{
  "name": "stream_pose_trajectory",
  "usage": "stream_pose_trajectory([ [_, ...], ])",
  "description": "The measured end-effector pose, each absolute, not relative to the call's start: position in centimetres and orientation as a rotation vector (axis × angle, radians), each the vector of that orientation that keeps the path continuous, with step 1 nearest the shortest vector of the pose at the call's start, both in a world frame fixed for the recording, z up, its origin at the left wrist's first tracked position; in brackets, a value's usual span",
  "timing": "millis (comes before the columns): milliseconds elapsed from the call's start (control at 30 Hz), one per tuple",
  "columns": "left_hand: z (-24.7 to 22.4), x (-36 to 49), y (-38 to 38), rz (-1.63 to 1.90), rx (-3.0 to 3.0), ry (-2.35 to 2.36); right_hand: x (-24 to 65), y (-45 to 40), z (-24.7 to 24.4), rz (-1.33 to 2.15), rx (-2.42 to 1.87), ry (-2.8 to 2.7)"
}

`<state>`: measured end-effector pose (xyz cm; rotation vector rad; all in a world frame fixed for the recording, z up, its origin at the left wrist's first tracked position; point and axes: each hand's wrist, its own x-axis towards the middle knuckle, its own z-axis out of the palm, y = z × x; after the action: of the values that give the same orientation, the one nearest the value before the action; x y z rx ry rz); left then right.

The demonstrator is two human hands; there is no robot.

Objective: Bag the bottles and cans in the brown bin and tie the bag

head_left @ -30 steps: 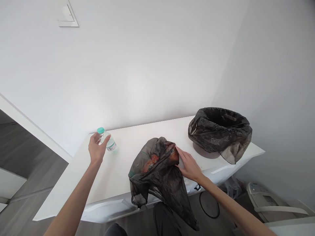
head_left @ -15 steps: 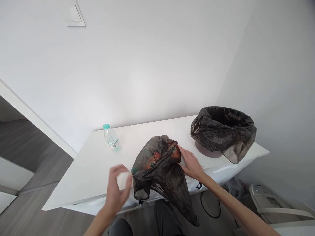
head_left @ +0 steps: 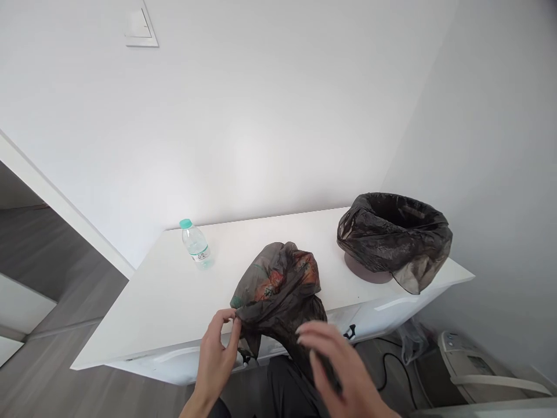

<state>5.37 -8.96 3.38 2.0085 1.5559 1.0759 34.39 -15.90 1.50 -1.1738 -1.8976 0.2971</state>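
Filled bag: thin, crinkled plastic, faintly glossy. Bottle: clear, smooth plastic. Tabletop: smooth.

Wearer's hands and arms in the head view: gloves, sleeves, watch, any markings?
Both the left hand and the right hand are bare: five-fingered, slender, no gloves. No ring, watch, cable or marking shows, though motion blur on the right could hide small details. No sleeve shows at either wrist; most of the forearms are out of frame. Below, dark trousers.
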Motion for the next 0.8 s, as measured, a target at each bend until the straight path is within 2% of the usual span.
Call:
stream_pose_trajectory([
  [167,7.3,6.6,-10.4,1.208,1.784,1.61,28.4,-17.9,1.4,0.634,-1.022,-2.135],
  [367,11.3,7.9,-11.3,1.372,1.724,1.579,25.2,-13.2,1.1,0.588,-1.231,-1.901],
  [433,11.4,8.3,-12.3,1.487,1.888,1.496,24.9,-11.6,2.1,0.53,-1.23,-1.862],
  [500,10.8,8.9,-13.4,1.565,2.292,1.211,24.8,-10.3,3.4,0.479,-1.221,-1.859],
  [567,9.6,9.6,-14.2,1.47,2.717,0.869,25.0,-9.2,4.8,0.437,-1.233,-1.88],
  [633,8.1,10.2,-14.3,1.253,2.917,0.787,25.5,-8.4,5.9,0.407,-1.262,-1.927],
  [800,5.9,9.1,-11.6,0.884,2.851,1.38,27.4,-6.9,7.6,0.421,-1.353,-2.177],
])
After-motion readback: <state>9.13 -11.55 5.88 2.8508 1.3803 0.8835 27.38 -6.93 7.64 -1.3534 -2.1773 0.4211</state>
